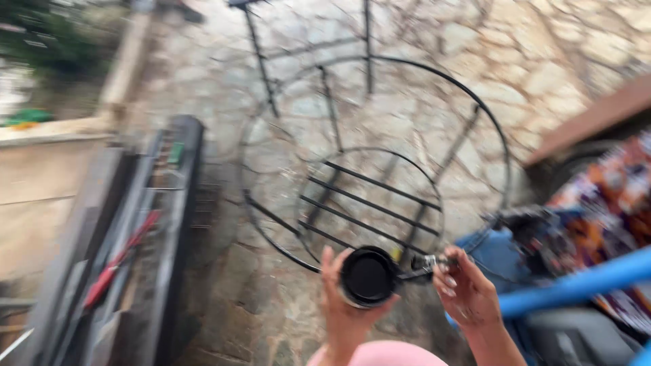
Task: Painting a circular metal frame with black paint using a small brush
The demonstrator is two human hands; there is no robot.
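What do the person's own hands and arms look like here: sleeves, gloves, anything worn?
Both hands are bare, no gloves. The left hand and the right hand show no rings or watch that can be made out through the motion blur. The right hand's fingers have pale, light-coloured nails. Both forearms look bare. A pink garment shows at the bottom edge, near the left wrist.
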